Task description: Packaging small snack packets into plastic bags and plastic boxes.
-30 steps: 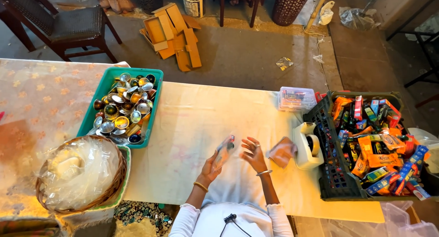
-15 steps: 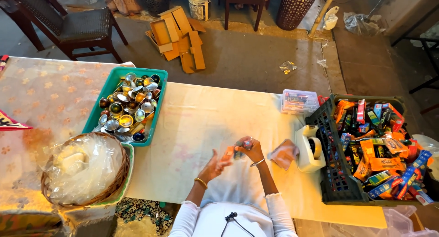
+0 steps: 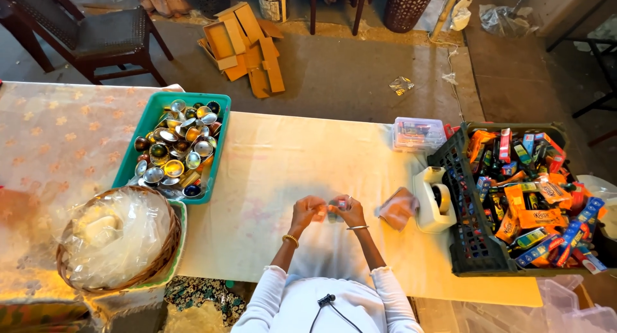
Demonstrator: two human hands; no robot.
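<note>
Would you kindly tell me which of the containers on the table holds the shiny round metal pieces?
The teal plastic tray at left holds them; the dark slatted crate at right holds colourful packets, and the wicker basket holds clear plastic.

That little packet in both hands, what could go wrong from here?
The small packet is pinched only at the fingertips of the left hand and right hand, so it might slip onto the cream cloth. The tape dispenser stands close to the right elbow's side; a wide reach could knock it.

A single head-worn camera looks steeply down from above onto the cloth-covered surface (image 3: 289,159), fairly high over it. It faces forward across the surface to the floor (image 3: 347,69) beyond.
</note>
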